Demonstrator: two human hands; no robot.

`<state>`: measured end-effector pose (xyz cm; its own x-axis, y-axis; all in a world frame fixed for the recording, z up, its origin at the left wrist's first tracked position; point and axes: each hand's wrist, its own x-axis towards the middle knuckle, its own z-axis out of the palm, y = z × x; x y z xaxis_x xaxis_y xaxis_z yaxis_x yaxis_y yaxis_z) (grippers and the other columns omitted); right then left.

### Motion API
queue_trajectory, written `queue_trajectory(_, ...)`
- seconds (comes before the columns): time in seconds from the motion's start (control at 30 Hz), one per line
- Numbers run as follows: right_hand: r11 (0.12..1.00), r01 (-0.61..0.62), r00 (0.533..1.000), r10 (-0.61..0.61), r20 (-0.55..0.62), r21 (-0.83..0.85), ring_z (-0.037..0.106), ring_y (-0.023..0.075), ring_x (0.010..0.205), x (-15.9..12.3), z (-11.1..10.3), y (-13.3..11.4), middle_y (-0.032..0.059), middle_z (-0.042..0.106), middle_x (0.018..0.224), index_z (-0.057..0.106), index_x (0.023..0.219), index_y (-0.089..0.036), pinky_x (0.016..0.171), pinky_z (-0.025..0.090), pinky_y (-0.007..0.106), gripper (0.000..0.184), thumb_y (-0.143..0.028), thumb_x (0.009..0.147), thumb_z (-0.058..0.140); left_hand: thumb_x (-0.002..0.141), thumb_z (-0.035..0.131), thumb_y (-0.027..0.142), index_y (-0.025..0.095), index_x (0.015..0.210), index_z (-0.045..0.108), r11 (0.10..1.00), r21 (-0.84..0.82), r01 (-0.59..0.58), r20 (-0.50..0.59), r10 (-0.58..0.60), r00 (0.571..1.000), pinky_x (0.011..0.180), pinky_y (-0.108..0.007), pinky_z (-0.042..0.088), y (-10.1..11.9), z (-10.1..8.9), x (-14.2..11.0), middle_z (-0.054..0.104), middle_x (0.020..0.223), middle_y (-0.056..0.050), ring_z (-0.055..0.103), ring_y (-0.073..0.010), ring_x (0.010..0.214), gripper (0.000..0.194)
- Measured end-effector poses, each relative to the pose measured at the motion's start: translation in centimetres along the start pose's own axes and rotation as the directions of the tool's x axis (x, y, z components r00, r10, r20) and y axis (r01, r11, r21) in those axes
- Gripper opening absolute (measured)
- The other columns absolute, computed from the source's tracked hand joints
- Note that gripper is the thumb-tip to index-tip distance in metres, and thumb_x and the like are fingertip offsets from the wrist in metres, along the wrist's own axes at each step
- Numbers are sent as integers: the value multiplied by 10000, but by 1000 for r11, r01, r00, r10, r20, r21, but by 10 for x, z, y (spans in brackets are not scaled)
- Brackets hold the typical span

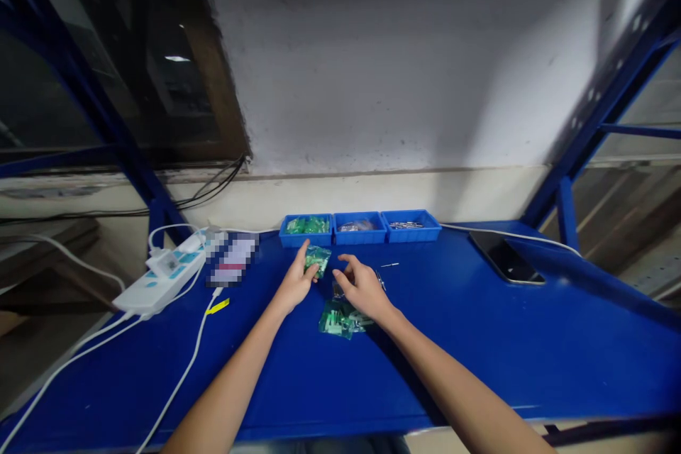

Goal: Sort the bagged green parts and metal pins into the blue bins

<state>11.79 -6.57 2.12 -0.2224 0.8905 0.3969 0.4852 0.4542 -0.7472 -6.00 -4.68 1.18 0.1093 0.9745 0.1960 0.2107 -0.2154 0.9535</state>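
Observation:
Between the thumb and fingers of my left hand (298,279) is a small clear bag of green pieces (319,259), held in front of the left blue bin. My right hand (364,286) hovers over the table just right of it, thumb and fingers apart, with nothing seen between them. Below the hands lie more small bags with green and pale pieces (336,319), partly covered by my right hand. A few thin metal pieces (381,279) show beside its knuckles, and one lone thin metal piece (390,265) lies farther right.
Three blue bins stand along the wall: one with green bags (306,241), a middle one with clear bags (360,235), one with metal pieces (412,235). A dark phone (505,258) lies right. A white power strip (159,284) and cables (194,358) run left, near a yellow tag (218,306).

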Motion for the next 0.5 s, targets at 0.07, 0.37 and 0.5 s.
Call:
queue_trajectory(0.07,997,-33,999,33,-1,75,561,153,602,0,0,-2,-1,591,657,519,1165,-167,568,392,254,377,-382,858,484,847,481,326,153,1453,122,1000,-19,4,41,-3,999,661,-265,465,5,5,-2,571,866,-31,514,-114,640,725)
queue_trajectory(0.37,936,-122,989,143,-39,332,423,104,520,6,-4,9,-40,473,551,513,651,-182,510,327,222,272,-399,815,516,824,547,292,188,1440,164,997,-83,5,235,15,972,683,-288,490,25,17,-10,611,895,-54,585,-140,709,732)
queue_trajectory(0.5,890,-160,985,175,5,427,432,105,531,7,-4,10,-39,474,566,508,679,-182,509,341,216,264,-415,801,532,819,549,277,194,1427,204,998,-62,-23,242,37,970,730,-306,493,23,19,-11,610,950,-72,603,-162,777,703)
